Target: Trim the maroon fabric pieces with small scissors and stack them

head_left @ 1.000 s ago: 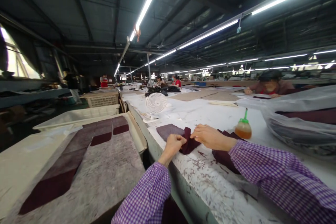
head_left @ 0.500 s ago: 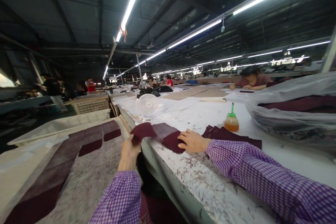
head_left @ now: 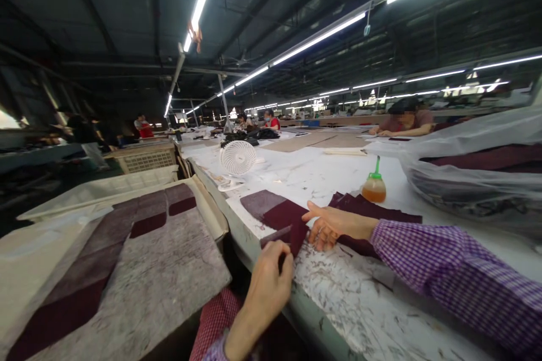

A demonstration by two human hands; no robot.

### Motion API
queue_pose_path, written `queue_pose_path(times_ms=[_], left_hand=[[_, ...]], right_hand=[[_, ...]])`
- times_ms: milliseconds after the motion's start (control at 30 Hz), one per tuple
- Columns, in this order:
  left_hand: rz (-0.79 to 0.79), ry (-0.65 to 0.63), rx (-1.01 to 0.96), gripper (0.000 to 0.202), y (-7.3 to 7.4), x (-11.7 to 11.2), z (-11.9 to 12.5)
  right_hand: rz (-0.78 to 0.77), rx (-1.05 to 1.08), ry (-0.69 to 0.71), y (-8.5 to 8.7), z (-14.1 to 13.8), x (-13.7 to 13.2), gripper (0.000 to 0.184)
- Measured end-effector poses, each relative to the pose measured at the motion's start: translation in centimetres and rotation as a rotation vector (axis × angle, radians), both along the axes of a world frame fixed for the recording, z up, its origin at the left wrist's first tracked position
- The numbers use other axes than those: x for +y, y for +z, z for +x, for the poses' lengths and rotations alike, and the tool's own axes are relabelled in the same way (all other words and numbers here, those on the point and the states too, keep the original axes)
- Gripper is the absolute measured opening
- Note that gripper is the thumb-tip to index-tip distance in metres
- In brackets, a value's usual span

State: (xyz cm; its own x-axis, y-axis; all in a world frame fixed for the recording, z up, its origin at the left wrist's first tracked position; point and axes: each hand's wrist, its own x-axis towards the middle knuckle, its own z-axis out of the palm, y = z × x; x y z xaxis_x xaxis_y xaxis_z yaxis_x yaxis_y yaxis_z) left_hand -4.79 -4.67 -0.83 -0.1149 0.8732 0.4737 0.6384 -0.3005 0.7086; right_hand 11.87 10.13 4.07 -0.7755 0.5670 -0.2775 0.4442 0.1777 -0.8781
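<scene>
My left hand (head_left: 271, 273) is at the front edge of the white table (head_left: 347, 299), thumb and fingers pinched on the near corner of a maroon fabric piece (head_left: 300, 237). My right hand (head_left: 328, 227), fingers curled, is at that piece's right side and appears to grip it. Something pale shows between its thumb and fingers; I cannot tell what. Beneath and behind lies another maroon cut piece (head_left: 265, 206), partly greyish, flat on the table. A fanned stack of maroon pieces (head_left: 376, 208) lies behind my right wrist, partly covered by it.
A green-capped bottle of amber liquid (head_left: 374, 187) and a small white fan (head_left: 238, 158) stand on the table. Clear plastic (head_left: 474, 192) wraps dark fabric at right. On the left, a grey board (head_left: 169, 271) carries rows of maroon pieces. A co-worker (head_left: 404, 118) leans over the far side.
My left hand has come right and nearer, bringing the fabric piece over to my right hand. The right hand has gone from lying flat to curled fingers, slightly farther right.
</scene>
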Motion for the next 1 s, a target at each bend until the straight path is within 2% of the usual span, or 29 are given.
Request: queue_pose_path(times_ms=[33, 67, 167, 267, 333, 433, 500, 600, 700, 767, 900, 1000], left_hand=[[0.011, -0.036, 0.049, 0.014, -0.1, -0.7, 1.1], [0.024, -0.074, 0.084, 0.013, 0.0, -1.5, 2.0], [0.058, -0.195, 0.152, 0.014, 0.7, -3.3, 3.5], [0.040, -0.303, 0.147, 0.016, 1.9, -3.9, 3.5], [0.045, -0.276, 0.106, 0.021, 2.7, -3.0, 2.9], [0.114, -0.122, 0.156, 0.023, 3.2, 0.1, 2.2], [0.071, -0.076, 0.219, 0.022, 3.0, 2.4, 2.2], [-0.059, -0.094, 0.318, 0.018, 2.0, 4.8, 2.9], [-0.054, -0.107, 0.424, 0.019, 1.0, 5.5, 3.7], [-0.031, -0.106, 0.453, 0.021, 0.5, 5.5, 3.9], [-0.020, -0.101, 0.475, 0.021, 0.3, 5.2, 4.0], [-0.022, -0.102, 0.488, 0.022, 0.4, 5.2, 3.9]], right_hand=[[-0.080, 0.031, -0.031, 0.1, 0.7, -0.6, 0.076], [-0.083, 0.044, -0.046, 0.3, 1.3, -1.2, 0.074], [0.011, 0.028, -0.034, 0.4, 2.6, -2.4, 0.071], [0.132, 0.014, -0.011, 0.2, 3.4, -2.9, 0.065], [0.235, 0.020, 0.005, 0.2, 3.9, -3.1, 0.059], [0.302, 0.053, 0.025, 0.2, 4.2, -3.4, 0.057], [0.345, 0.051, 0.027, 0.3, 4.3, -3.5, 0.055], [0.556, -0.051, 0.034, 0.6, 4.5, -3.5, 0.053], [0.807, -0.159, 0.050, 1.2, 5.1, -2.8, 0.035], [0.917, -0.167, 0.067, 1.5, 5.5, -2.1, 0.021], [1.064, -0.138, 0.149, 1.2, 6.0, -1.1, 0.019], [1.099, -0.159, 0.203, 0.4, 6.0, -1.0, 0.020]])
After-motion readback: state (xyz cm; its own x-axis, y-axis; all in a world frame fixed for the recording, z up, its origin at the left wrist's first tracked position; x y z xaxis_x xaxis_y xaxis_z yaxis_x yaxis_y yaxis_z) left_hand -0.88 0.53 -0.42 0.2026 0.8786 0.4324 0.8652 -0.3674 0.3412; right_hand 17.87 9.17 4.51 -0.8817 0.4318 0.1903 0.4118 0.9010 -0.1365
